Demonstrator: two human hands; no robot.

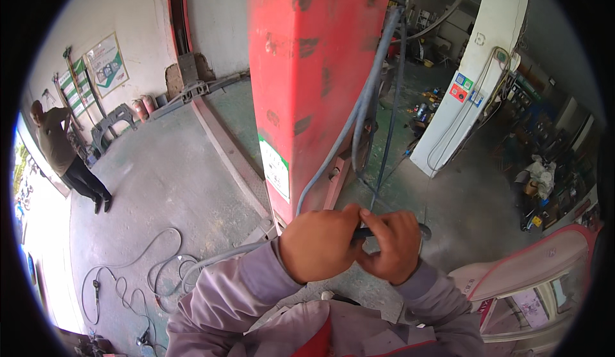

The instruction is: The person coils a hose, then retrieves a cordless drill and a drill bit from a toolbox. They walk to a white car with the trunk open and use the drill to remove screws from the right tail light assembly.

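Observation:
My left hand (pixel 320 245) and my right hand (pixel 392 245) meet in front of my chest, close to the red lift post. Both are closed around a dark, rod-like thing (pixel 364 232), whose rounded end pokes out past the right hand. Its exact kind I cannot make out, since fingers cover most of it. The right thumb and forefinger press on it near the left fist. A grey hose (pixel 240 250) passes by my left forearm; whether it joins the dark thing is hidden.
The red post (pixel 307 100) rises just ahead, with grey hoses (pixel 365 100) hanging at its right. A lift arm (pixel 224 145) lies along the floor. Looped cables (pixel 154 273) lie at left. Another person (pixel 61 142) stands far left. A white pillar (pixel 461 88) and a car (pixel 538 273) are right.

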